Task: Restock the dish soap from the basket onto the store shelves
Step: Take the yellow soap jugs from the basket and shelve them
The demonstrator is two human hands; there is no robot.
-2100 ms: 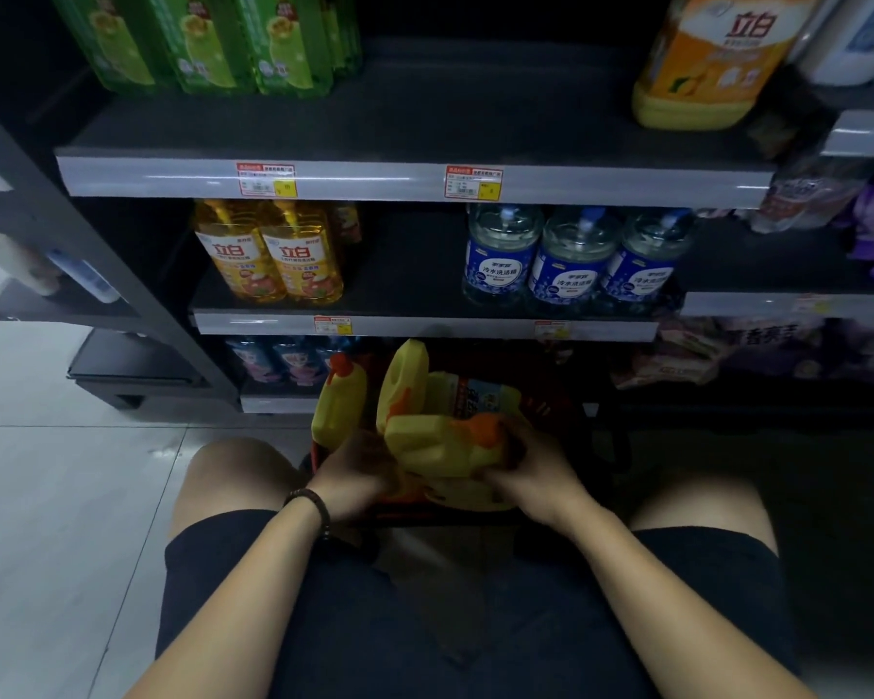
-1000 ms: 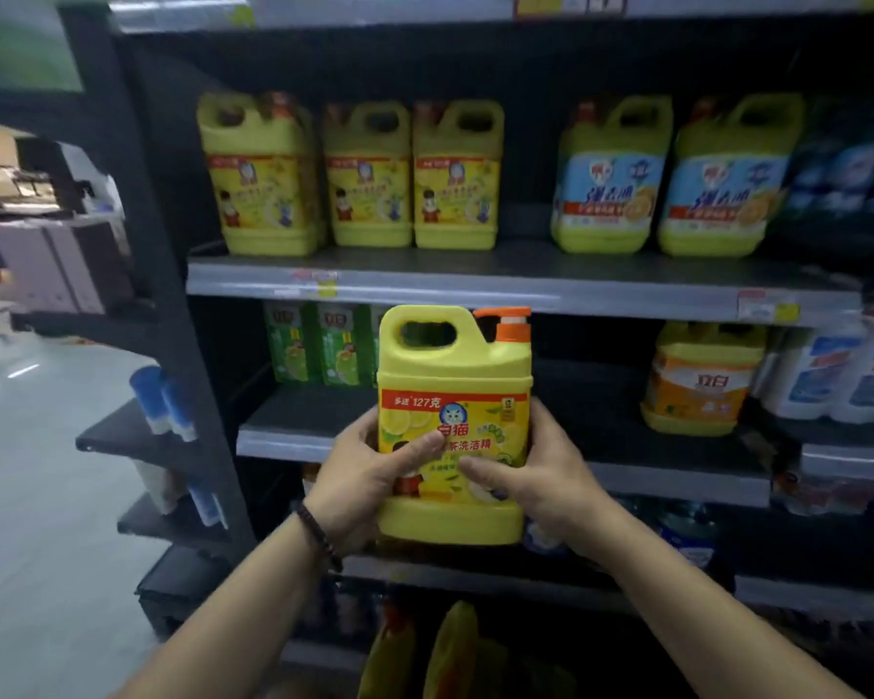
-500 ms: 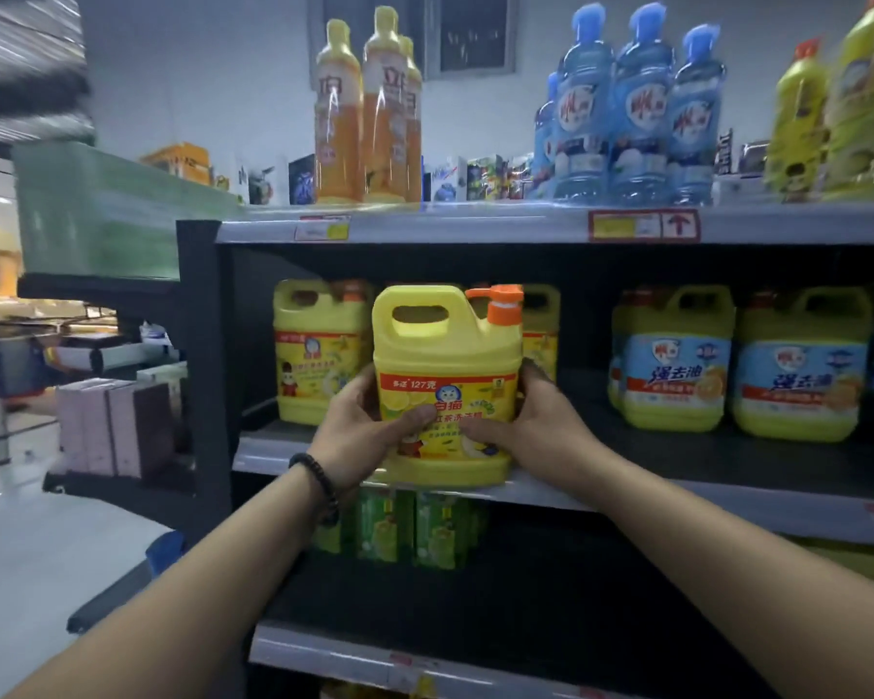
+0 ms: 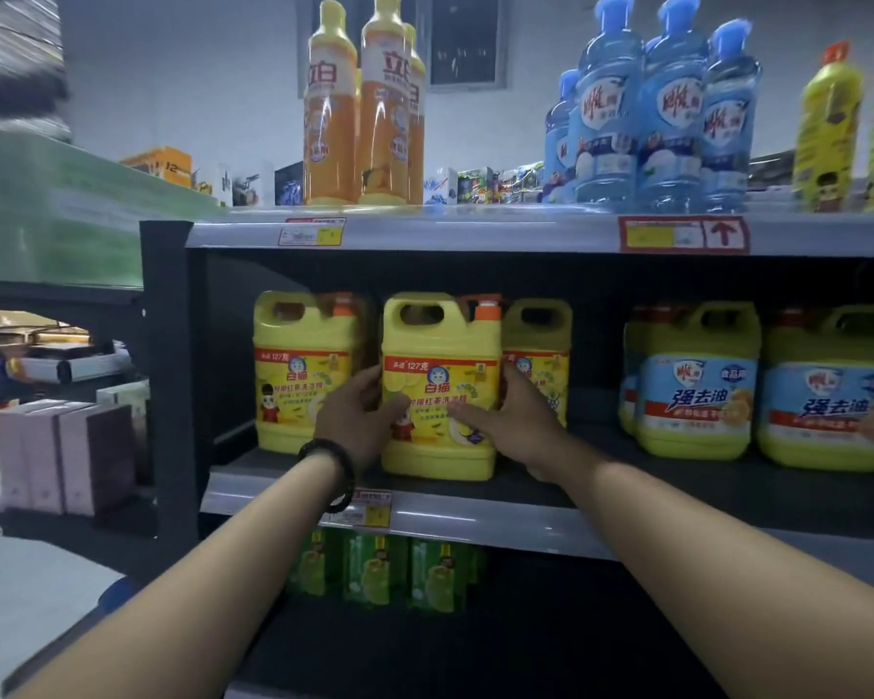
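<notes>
Two hands grip the yellow plastic dish soap jug [image 4: 440,345] upright on the grey metal shelf [image 4: 475,517]: left hand [image 4: 357,421] at its left side, right hand [image 4: 505,421] opposite.

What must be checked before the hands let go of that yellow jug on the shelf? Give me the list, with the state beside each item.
1. Yellow plastic dish soap jug with orange pump upright: ok.
2. Its base flat on the grey shelf: ok.
3. Label facing outward: ok.
4. Left hand and right hand gripping opposite sides: ok.
5. In line with the matching yellow jug at its left: not ok, its base sits nearer the shelf front.
6. Clear of the yellow jug behind it: cannot tell.
</notes>
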